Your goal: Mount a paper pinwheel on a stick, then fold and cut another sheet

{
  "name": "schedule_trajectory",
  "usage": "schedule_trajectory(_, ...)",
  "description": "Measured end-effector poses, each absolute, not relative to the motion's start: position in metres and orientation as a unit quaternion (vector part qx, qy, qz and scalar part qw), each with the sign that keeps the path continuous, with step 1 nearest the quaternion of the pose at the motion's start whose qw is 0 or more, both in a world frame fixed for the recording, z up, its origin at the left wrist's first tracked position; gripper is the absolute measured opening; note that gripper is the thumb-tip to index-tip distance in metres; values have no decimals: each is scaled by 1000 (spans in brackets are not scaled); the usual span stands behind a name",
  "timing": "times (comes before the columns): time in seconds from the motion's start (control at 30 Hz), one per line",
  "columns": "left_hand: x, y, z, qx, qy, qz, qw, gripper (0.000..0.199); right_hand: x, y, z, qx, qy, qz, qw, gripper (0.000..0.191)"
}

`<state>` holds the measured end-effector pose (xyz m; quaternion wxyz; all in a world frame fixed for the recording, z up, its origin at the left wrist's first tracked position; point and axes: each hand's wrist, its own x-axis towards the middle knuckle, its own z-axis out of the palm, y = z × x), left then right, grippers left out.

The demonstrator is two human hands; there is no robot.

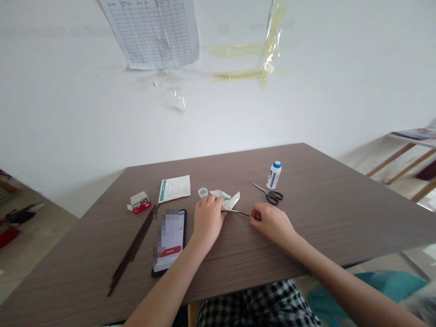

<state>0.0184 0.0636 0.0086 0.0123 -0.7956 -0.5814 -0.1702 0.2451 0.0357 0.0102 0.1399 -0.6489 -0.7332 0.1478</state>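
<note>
My left hand (208, 221) rests on the table with its fingers closed over a folded paper piece (233, 200), which has pointed flaps and some print on it. My right hand (273, 223) pinches a thin dark brown stick (243, 213). The far end of that stick reaches the paper's edge by my left fingertips; whether it is joined to the paper I cannot tell. Just beyond my left hand stands a small translucent cup or cap (203, 193). Past my right hand lie open scissors (270, 195) with black handles.
A white bottle (274, 175) with a blue cap stands behind the scissors. To the left are a phone (172, 243), several brown sticks (134, 245), a small open red-and-white box (139, 202) and a printed paper (175, 188). The brown table (231, 168) meets a white wall.
</note>
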Motion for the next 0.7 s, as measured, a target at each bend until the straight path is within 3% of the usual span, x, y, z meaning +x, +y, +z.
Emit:
schedule_trajectory(0.13, 17, 81, 1, -800, -564, -204, -21, 20, 248, 35, 7, -646, -731, 165, 144, 19)
schedule_trajectory(0.47, 17, 79, 6, -762, -595, -239, -92, 29, 240, 30, 4, -607, -753, 203, 152, 16)
schedule_trajectory(0.7, 15, 86, 0, -790, -530, -280, -127, 38, 253, 88, 30, -611, -728, 195, 241, 29)
